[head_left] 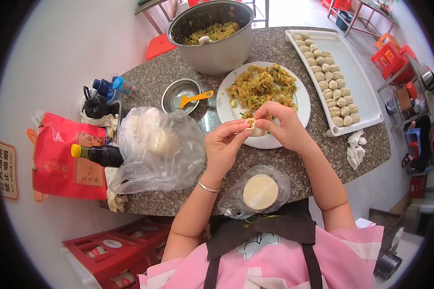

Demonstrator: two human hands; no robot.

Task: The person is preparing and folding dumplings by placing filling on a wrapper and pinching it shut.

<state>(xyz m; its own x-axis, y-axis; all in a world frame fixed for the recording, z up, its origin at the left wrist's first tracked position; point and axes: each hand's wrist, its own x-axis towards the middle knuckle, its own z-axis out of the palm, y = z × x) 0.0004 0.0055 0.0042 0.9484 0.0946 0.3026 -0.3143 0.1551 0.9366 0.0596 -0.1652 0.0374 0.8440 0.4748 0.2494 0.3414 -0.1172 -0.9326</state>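
Between the fingertips of both hands I hold a small dumpling, its pale wrapper partly folded and a bit of filling showing at the top. My left hand, with a bangle on the wrist, pinches it from the left. My right hand pinches the opposite edge. Just beyond and below is a white plate heaped with chopped vegetable filling. Close to my body, a stack of round wrappers lies on a clear plastic bag.
A white tray holds rows of pleated dumplings at the right. Behind the plate stands a deep metal pot of filling. Left are a steel bowl with an orange-handled brush, a plastic bag, and a dark bottle. Crumpled tissue lies right.
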